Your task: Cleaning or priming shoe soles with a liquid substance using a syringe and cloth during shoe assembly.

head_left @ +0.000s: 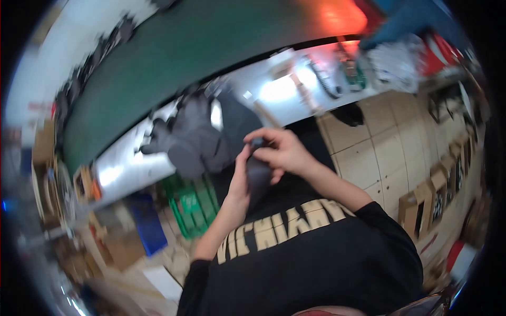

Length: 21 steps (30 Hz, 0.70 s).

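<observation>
Close in front of my body, both hands hold a dark grey, smooth, elongated piece (259, 176); motion blur hides its exact kind. My left hand (240, 181) is wrapped along its left side, lower down. My right hand (287, 150) pinches its upper end with thumb and forefinger, the other fingers curled on its right side. Just left of and beyond my hands, a heap of similar dark grey pieces (192, 134), some with rounded ends, lies on the metal bench edge (145, 158).
A green conveyor belt (184, 58) runs beyond the metal edge, with dark items along its far side. Tools (322, 76) and a clear plastic bag (395, 63) lie at the right. Below are a green crate (192, 210), a blue bin (147, 224) and cardboard boxes (416, 210).
</observation>
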Each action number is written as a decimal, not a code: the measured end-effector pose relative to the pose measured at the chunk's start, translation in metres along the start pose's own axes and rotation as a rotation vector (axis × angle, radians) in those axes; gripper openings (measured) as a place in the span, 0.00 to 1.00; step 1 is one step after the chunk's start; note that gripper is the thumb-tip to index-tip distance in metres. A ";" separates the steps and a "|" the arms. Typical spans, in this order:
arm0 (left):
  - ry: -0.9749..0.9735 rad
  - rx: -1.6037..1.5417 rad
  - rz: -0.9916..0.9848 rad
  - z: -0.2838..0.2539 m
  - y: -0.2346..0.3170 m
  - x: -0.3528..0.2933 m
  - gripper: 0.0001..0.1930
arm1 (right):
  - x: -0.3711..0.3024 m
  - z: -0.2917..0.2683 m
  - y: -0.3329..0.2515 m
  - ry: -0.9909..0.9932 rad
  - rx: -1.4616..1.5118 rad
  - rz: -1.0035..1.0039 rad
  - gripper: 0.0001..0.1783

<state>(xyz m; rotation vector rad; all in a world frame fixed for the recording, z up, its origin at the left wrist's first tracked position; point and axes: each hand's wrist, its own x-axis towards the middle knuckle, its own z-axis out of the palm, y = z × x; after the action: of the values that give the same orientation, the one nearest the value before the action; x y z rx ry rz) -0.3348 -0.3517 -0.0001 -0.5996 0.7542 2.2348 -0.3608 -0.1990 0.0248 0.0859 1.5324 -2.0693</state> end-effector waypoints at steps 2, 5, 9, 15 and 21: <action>-0.089 0.008 -0.067 -0.016 0.004 -0.003 0.31 | 0.008 0.002 0.016 0.004 0.015 -0.134 0.18; -0.007 0.125 0.046 -0.017 0.007 -0.018 0.29 | 0.010 0.009 0.016 -0.018 -0.067 -0.140 0.17; -0.023 0.047 0.003 -0.042 -0.004 -0.016 0.25 | 0.017 0.009 0.038 -0.084 0.000 -0.052 0.16; 0.037 -0.026 -0.041 -0.043 -0.007 -0.005 0.25 | 0.017 0.006 0.044 -0.066 0.077 -0.032 0.16; 0.073 -0.060 -0.102 -0.035 -0.003 -0.004 0.24 | 0.013 0.005 0.040 -0.081 0.057 -0.037 0.17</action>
<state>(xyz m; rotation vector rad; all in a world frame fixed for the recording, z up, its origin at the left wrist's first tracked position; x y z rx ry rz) -0.3232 -0.3747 -0.0246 -0.7359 0.6799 2.1580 -0.3520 -0.2160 -0.0129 -0.0044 1.4371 -2.1194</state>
